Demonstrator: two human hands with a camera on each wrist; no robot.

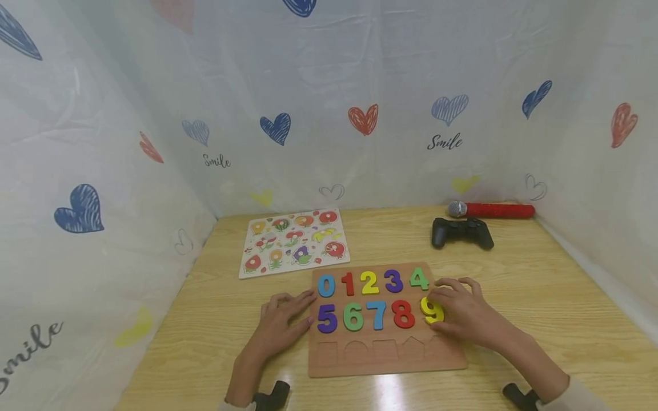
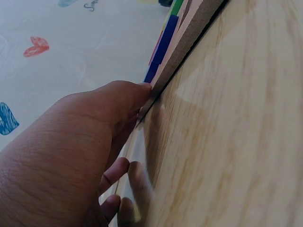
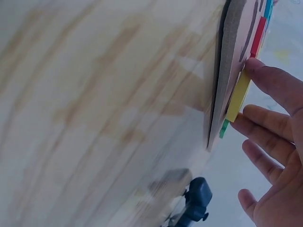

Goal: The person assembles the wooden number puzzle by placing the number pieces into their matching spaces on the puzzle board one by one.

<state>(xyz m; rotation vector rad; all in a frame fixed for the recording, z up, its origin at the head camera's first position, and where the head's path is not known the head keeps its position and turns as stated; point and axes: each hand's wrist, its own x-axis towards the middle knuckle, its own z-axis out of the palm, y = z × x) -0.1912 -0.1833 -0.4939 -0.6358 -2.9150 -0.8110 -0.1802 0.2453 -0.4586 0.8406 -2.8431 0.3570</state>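
A wooden number puzzle board [image 1: 388, 366] lies in front of me in the head view, with coloured digits from 0 to 9 in two rows. Along its lower part runs a row of unfilled shape recesses. At the board's right side my right hand [image 1: 468, 314] pinches the yellow number 9 [image 3: 239, 97] between thumb and fingers, close over the board. My left hand [image 1: 280, 324] rests by the left edge, its thumb and fingertips touching the board near the purple number 5 [image 1: 327, 318]. In the left wrist view the thumb is at the board's edge.
Behind the board to the left lies a fruit puzzle board [image 1: 295, 268]. A black game controller [image 1: 462, 231] and a red microphone [image 1: 501, 210] are at the back right. Heart-patterned curtains [image 1: 319, 68] enclose the table's back and sides.
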